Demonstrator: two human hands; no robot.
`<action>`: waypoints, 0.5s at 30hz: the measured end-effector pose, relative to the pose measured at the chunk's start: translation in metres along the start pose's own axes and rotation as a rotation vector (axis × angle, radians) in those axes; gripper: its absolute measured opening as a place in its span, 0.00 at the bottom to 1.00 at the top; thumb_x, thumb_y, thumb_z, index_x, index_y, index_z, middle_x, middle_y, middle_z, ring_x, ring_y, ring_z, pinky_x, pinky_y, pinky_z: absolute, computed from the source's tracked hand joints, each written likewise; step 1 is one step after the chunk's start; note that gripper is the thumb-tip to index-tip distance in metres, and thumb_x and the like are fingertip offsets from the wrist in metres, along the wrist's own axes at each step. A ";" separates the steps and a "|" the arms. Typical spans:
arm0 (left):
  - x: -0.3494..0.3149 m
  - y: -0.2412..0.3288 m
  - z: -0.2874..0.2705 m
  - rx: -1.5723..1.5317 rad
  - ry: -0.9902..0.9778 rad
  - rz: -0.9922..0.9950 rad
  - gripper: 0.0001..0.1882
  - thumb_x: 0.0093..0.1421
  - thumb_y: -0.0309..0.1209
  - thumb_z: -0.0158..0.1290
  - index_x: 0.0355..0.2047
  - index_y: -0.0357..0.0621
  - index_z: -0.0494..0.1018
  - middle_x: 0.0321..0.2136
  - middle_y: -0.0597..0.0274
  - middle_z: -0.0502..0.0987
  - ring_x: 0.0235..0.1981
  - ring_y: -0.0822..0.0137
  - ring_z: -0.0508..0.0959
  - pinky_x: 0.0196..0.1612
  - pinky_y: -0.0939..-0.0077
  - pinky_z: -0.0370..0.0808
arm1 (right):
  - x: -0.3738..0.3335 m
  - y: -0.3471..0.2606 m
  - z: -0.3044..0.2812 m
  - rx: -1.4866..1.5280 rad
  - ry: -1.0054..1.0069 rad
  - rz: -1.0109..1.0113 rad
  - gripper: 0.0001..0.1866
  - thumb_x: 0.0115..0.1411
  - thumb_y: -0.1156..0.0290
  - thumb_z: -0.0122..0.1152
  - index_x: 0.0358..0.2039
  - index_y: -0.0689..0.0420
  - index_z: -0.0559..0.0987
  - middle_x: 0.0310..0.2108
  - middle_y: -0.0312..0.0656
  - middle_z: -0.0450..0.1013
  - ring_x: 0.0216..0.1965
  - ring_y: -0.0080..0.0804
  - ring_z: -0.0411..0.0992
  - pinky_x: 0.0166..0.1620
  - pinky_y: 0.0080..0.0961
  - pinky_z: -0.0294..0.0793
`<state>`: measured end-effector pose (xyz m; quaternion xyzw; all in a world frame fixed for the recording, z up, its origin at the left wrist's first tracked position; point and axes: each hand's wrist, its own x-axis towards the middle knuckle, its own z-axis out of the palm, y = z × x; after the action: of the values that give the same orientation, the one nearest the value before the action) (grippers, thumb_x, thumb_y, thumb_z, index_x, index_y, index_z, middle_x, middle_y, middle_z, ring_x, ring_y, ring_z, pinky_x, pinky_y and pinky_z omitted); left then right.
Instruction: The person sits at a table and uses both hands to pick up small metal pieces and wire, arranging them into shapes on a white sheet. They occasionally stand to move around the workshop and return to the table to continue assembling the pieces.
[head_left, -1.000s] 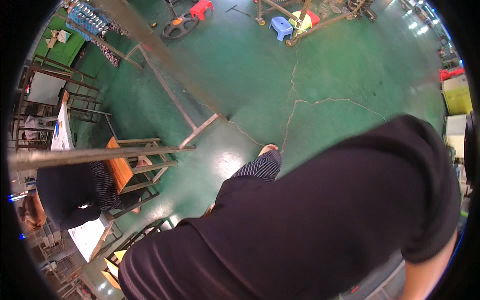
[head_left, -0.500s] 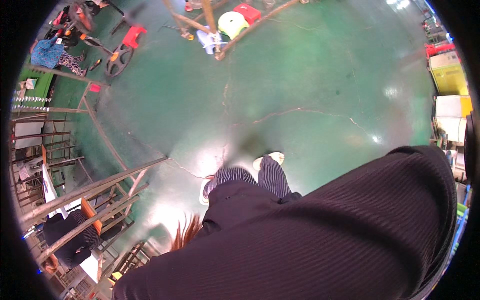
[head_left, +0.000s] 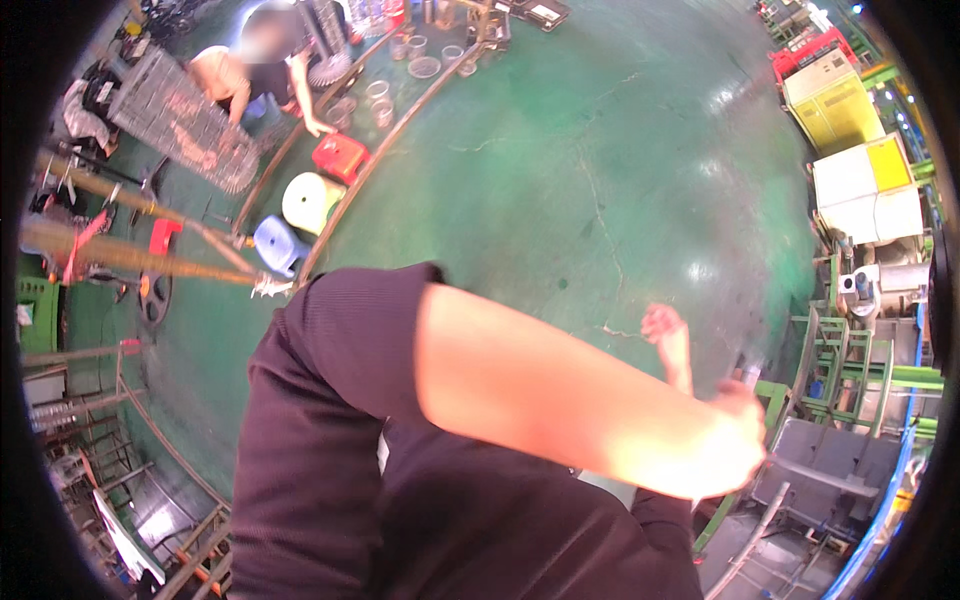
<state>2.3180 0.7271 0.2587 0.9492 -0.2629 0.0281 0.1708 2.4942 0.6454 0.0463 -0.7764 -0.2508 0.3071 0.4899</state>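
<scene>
My left arm reaches across to the right, its short black sleeve ending above the elbow. At its end my left hand (head_left: 738,432) is bright and blurred, fingers curled in; a small pale thing (head_left: 750,375) shows at the fingertips, too smeared to name. My right hand (head_left: 662,323) is raised beyond the left forearm, over the green floor (head_left: 560,240). Its fingers are curled closed, and whatever they hold, if anything, is hidden. Most of my right forearm lies behind the left one.
At upper left another person (head_left: 250,75) reaches to a red stool (head_left: 340,157) beside a grey slatted stack (head_left: 185,120). Green-white (head_left: 311,203) and blue (head_left: 279,246) stools stand by a rail. Clear tubs (head_left: 424,67) lie beyond. Cabinets (head_left: 868,187) and green frames (head_left: 850,360) line the right.
Both my hands have come into view, the left arm stretched to the right. The view has swung, so my legs are gone and the stools and another person show at upper left.
</scene>
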 end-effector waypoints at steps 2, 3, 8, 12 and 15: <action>0.013 -0.078 -0.003 0.119 0.119 -0.375 0.09 0.29 0.35 0.58 0.08 0.46 0.69 0.07 0.65 0.67 0.12 0.62 0.71 0.18 0.69 0.68 | 0.012 0.092 -0.012 -0.128 -0.082 0.109 0.09 0.57 0.69 0.48 0.34 0.60 0.73 0.23 0.36 0.70 0.24 0.21 0.68 0.28 0.18 0.67; -0.003 -0.136 -0.052 0.009 -0.029 -0.104 0.09 0.38 0.34 0.55 0.17 0.44 0.70 0.15 0.63 0.70 0.22 0.64 0.72 0.25 0.70 0.68 | 0.009 0.123 -0.016 -0.233 -0.095 0.309 0.09 0.57 0.68 0.49 0.33 0.60 0.73 0.23 0.37 0.70 0.25 0.22 0.68 0.28 0.19 0.67; -0.003 -0.366 -0.115 -0.321 -0.100 -0.049 0.12 0.57 0.38 0.45 0.35 0.43 0.68 0.30 0.59 0.71 0.37 0.61 0.72 0.40 0.64 0.68 | 0.035 0.178 -0.044 -0.366 -0.178 0.938 0.08 0.54 0.67 0.50 0.31 0.58 0.73 0.24 0.39 0.71 0.26 0.27 0.69 0.29 0.24 0.68; 0.013 -0.533 -0.076 -0.583 0.072 -0.422 0.13 0.57 0.35 0.45 0.41 0.46 0.68 0.35 0.57 0.73 0.40 0.56 0.72 0.43 0.63 0.69 | 0.136 0.198 -0.096 -0.443 -0.249 1.086 0.08 0.51 0.67 0.51 0.28 0.56 0.74 0.25 0.41 0.71 0.27 0.31 0.70 0.29 0.28 0.68; 0.022 -0.651 -0.005 -0.490 0.264 -0.866 0.11 0.56 0.33 0.45 0.38 0.45 0.72 0.36 0.56 0.74 0.38 0.55 0.73 0.41 0.65 0.71 | 0.242 0.215 -0.166 -0.631 -0.388 1.069 0.07 0.50 0.66 0.52 0.27 0.54 0.74 0.26 0.43 0.72 0.27 0.35 0.70 0.30 0.31 0.68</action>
<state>2.6681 1.2414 0.0654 0.8915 0.1794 0.0121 0.4158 2.7993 0.6272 -0.1509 -0.8311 0.0080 0.5548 -0.0363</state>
